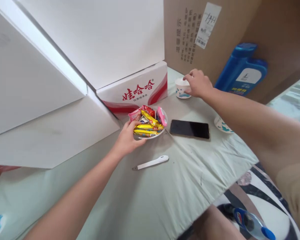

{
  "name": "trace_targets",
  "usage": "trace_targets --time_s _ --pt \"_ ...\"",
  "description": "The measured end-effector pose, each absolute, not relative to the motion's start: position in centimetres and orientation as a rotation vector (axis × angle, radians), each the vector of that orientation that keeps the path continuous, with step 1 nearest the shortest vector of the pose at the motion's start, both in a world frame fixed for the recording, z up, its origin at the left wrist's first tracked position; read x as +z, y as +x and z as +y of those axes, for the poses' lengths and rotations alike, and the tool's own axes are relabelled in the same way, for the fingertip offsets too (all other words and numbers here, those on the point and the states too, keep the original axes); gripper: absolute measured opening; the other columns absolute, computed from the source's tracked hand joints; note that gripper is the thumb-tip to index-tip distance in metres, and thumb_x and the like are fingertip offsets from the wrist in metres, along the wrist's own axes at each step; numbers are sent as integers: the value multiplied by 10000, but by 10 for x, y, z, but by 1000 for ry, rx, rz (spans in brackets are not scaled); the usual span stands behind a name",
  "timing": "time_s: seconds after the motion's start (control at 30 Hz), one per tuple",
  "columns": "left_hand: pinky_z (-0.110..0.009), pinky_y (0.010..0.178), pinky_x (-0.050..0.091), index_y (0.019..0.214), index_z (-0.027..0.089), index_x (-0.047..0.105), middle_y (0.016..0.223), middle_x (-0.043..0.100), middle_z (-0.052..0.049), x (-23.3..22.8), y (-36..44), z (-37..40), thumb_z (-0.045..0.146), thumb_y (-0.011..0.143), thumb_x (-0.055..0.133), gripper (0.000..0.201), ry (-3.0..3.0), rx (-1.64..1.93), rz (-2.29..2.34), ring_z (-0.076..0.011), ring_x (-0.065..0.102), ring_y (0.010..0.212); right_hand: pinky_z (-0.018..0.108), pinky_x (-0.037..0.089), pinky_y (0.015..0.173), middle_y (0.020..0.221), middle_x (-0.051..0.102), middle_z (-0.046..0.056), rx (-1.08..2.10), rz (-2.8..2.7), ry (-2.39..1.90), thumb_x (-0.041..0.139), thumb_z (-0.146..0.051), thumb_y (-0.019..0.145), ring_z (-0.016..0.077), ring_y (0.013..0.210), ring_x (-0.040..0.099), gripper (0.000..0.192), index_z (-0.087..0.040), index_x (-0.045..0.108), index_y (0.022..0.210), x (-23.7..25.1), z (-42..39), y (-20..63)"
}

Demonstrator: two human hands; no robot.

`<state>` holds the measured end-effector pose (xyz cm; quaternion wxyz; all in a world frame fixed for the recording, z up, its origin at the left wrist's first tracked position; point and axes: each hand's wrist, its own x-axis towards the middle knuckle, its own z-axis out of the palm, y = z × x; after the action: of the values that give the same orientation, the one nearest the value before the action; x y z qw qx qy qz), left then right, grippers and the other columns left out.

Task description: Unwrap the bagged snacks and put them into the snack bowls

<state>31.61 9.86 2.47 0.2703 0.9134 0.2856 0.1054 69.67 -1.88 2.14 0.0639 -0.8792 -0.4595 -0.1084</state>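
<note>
My left hand (pixel 127 139) is closed at the left rim of a round bowl (pixel 153 135), thumb at the front and fingers over the edge. Yellow, pink and red wrapped snacks (pixel 150 118) fill this bowl. Farther right, my right hand (pixel 199 83) grips a small white paper cup (pixel 182 90) with a blue pattern, thumb and fingers around its upper right side. A black phone (pixel 190 129) lies face up between the bowl and my right arm. In front of the bowl rests a slim white tool (pixel 152 162) with a grey metal tip.
Behind the bowl stands a red and white carton (pixel 140 90), with large white panels to its left. A brown cardboard box (pixel 185 33) rises at the back right. Another patterned cup (pixel 223 125) is partly under my right forearm. A plastic bottle (pixel 252 223) is beyond the table edge.
</note>
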Motion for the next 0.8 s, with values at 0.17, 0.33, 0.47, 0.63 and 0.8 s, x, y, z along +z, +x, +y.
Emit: trace_targets --time_s 0.17,0.33,0.47,0.63,0.8 --pt "-459 1120 479 1214 233 595 1335 602 -101 22 347 102 345 664 759 586 2474 313 678 -320 554 1328 387 506 847 1139 702 136 90 -1189 -2907 656 -375 863 304 1053 645 319 -226 742 1132 31 -24 705" --pt "-460 1089 501 1221 226 587 1328 588 -109 25 368 103 326 675 761 581 2489 275 645 -300 600 1240 380 516 846 1208 704 141 193 -1195 -2888 618 -347 872 308 1102 650 349 -225 749 1171 24 4 721" --pt "-459 1110 491 1249 220 583 1323 589 -110 25 382 108 319 667 770 619 2511 235 591 -302 573 1276 446 508 973 1364 647 144 255 -1300 -2842 641 -257 840 332 1245 602 370 -236 748 1193 21 38 737" --pt "-478 1129 482 1245 222 598 1348 577 -116 25 407 112 321 647 786 635 2489 232 561 -319 558 1299 548 481 1047 1336 660 175 248 -1356 -2815 662 -233 817 393 1301 581 367 -206 759 1170 36 44 741" --pt "-538 1129 471 1257 237 603 1277 597 -120 22 441 113 324 617 822 682 2405 305 495 -337 597 1234 430 527 976 1223 726 139 -49 -1351 -2677 566 -174 858 330 1206 641 409 -202 722 1235 84 -6 702"
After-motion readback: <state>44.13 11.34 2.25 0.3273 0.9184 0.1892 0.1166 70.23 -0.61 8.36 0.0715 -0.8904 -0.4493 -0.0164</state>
